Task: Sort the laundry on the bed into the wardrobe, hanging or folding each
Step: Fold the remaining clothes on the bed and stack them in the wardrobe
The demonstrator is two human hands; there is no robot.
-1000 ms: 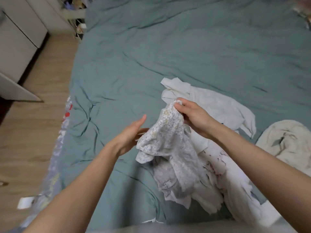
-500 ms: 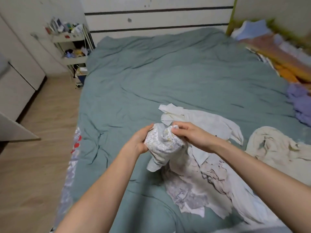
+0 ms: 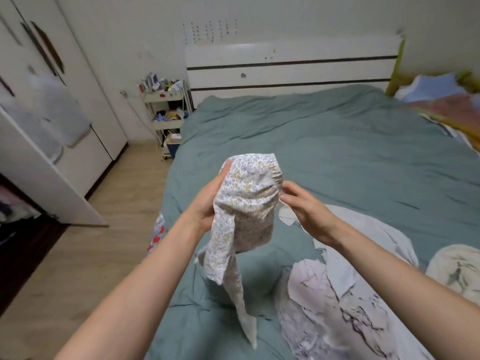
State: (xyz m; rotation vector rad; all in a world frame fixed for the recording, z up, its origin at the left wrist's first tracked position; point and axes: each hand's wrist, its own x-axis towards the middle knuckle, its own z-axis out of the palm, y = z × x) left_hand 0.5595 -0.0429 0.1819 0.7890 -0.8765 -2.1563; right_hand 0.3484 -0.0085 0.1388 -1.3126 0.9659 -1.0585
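Note:
A small white floral-print garment (image 3: 246,201) hangs in the air above the teal bed (image 3: 324,141), with one end trailing down. My left hand (image 3: 205,203) grips its left side, fingers tucked behind the cloth. My right hand (image 3: 304,206) pinches the gathered elastic edge at its right. Below my right arm, several pale garments (image 3: 337,294) lie in a heap on the bed. A cream crumpled garment (image 3: 457,271) lies at the right edge. The white wardrobe (image 3: 59,131) stands at the left with one door (image 3: 39,178) swung open.
A white trolley (image 3: 168,118) full of small items stands by the headboard (image 3: 291,66). Colourful bedding (image 3: 446,105) is piled at the far right of the bed. Wooden floor (image 3: 104,229) runs between the bed and the wardrobe.
Both hands have lifted the floral garment up off the heap. My left hand, open and apart a second ago, now grips it. The view has tilted up toward the headboard.

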